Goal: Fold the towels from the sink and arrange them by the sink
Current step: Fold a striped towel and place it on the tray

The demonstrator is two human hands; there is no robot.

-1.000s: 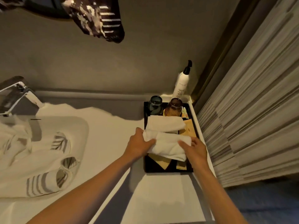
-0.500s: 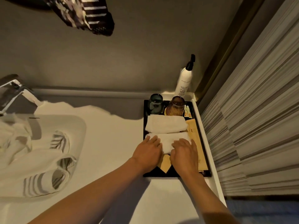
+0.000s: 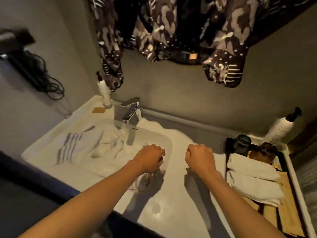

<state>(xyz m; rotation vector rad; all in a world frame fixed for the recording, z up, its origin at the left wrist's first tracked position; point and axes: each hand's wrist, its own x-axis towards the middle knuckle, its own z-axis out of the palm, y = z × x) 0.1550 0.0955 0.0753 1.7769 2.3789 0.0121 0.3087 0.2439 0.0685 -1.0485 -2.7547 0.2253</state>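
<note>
Towels (image 3: 96, 148) lie in a heap in the sink (image 3: 167, 143), and that is where you look now. A moment ago you were pressing a folded towel (image 3: 253, 184) down on the tray (image 3: 289, 191) to the right of the sink. Now two folded towels lie there, so that one is done and you can get the next. Your left hand (image 3: 151, 158) hangs over the sink's right edge, fingers curled in loosely, holding nothing. Your right hand (image 3: 199, 157) is just right of the sink, curled the same way, and empty too.
</note>
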